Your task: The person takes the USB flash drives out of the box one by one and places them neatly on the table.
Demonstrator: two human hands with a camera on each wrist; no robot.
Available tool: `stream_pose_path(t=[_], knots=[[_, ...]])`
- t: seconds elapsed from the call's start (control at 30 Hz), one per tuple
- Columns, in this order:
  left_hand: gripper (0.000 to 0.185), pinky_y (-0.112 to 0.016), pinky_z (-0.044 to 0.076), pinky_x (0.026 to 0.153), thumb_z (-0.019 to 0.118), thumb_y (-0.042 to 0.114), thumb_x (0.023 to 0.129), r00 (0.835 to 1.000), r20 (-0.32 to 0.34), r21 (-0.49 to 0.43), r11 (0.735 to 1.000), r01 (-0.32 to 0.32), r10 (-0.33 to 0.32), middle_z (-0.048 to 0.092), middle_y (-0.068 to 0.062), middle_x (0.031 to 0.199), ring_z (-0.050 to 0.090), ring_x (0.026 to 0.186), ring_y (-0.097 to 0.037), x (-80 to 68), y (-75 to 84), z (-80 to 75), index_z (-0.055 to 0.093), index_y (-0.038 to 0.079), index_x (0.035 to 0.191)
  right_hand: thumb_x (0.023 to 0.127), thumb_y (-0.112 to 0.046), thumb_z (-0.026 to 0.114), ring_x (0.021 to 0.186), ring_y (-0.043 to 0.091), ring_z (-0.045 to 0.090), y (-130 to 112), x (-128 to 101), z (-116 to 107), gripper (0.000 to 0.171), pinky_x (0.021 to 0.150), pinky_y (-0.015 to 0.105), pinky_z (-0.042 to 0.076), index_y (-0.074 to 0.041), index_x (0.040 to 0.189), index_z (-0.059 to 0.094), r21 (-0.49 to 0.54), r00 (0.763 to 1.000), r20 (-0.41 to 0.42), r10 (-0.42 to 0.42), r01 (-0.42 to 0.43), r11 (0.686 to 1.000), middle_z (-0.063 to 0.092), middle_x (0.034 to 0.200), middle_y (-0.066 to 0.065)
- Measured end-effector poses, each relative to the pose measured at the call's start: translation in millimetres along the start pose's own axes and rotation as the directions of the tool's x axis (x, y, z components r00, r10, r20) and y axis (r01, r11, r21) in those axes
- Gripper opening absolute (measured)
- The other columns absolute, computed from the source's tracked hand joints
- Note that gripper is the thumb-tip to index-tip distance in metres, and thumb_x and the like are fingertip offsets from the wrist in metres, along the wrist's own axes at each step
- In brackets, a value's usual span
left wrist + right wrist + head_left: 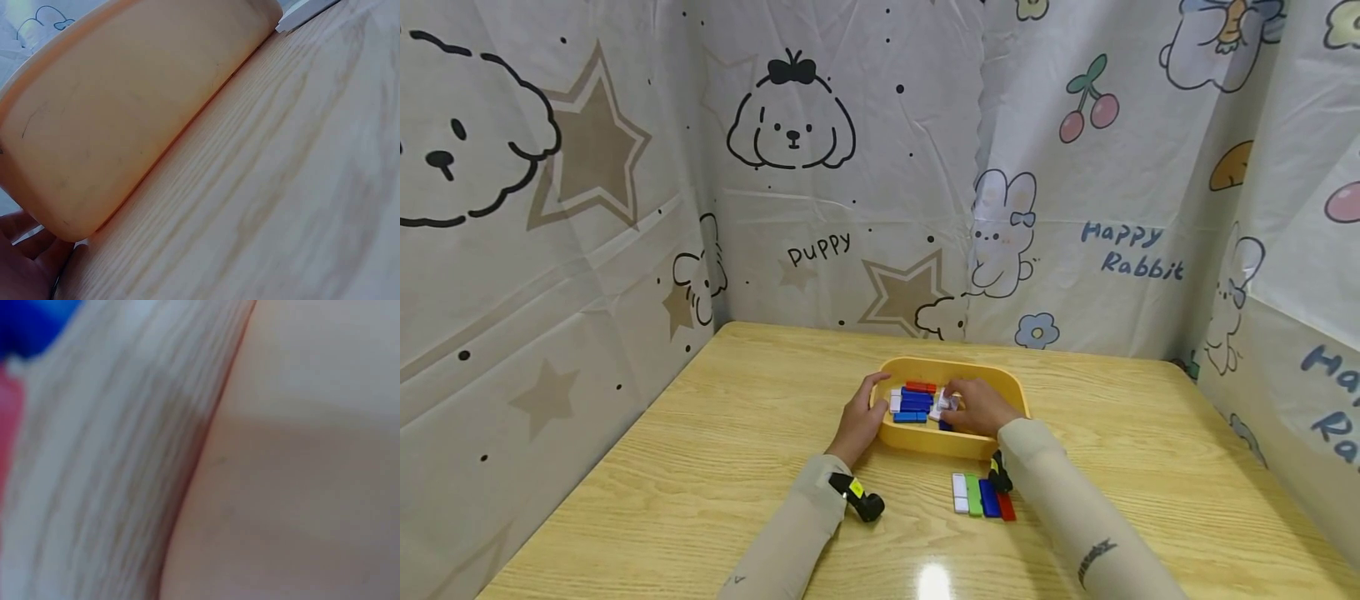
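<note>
Head high; wrists against tray [925,437]

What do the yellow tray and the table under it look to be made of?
Yellow tray: likely moulded plastic, given its smooth matte wall with rounded corners and faint scuffs in the left wrist view. Table: pale wood or wood-look laminate, with visible grain lines and a glossy light reflection.

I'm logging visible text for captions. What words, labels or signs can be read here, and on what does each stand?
"Puppy": on the white cartoon-print backdrop sheet, below the drawn dog.
"Happy Rabbit": on the same sheet, right of the drawn rabbit.
"Ha…": cut-off blue letters on the right side sheet; the rest is out of frame.
Dark mark on the right beige sleeve: too small to read.
</note>
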State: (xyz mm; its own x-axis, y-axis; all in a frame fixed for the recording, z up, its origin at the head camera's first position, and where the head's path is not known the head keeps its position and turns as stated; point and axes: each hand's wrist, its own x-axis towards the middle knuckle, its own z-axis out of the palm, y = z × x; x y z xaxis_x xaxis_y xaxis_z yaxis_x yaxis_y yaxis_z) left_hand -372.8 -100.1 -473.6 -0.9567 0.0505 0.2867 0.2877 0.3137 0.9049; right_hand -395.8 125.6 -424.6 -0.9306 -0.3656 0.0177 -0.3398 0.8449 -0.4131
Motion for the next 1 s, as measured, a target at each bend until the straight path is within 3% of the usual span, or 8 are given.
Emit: stream_pose_path(t=[0.23,1.0], knots=[[0.047,-0.052,0.026,0.111,0.045,0.013,0.091,1.000,-0.002,0.002,1.000,-0.001,0.001,0.039,-0.007,0.150,0.035,0.137,-0.025,-0.8,0.2,-0.1,0.048,0.020,0.137,0.084,-0.033,0.073,0.083,0.020,0.054,-1.5,-1.3,-0.4,0.032,0.083,0.035,0.050,-0.015,0.109,0.064,0.009,0.999,0.003,0.033,-0.033,0.999,0.062,0.094,0.001],[0.048,-0.051,0.027,0.111,0.045,0.015,0.089,1.000,-0.004,0.003,1.000,0.005,-0.005,0.039,-0.008,0.150,0.037,0.135,-0.025,-0.5,2.3,-0.5,0.048,0.020,0.137,0.082,-0.033,0.075,0.084,0.019,0.053,4.5,2.0,2.0,0.025,0.081,0.034,0.050,-0.019,0.099,0.062,0.038,1.000,0.000,-0.003,0.003,0.999,0.062,0.094,-0.002]])
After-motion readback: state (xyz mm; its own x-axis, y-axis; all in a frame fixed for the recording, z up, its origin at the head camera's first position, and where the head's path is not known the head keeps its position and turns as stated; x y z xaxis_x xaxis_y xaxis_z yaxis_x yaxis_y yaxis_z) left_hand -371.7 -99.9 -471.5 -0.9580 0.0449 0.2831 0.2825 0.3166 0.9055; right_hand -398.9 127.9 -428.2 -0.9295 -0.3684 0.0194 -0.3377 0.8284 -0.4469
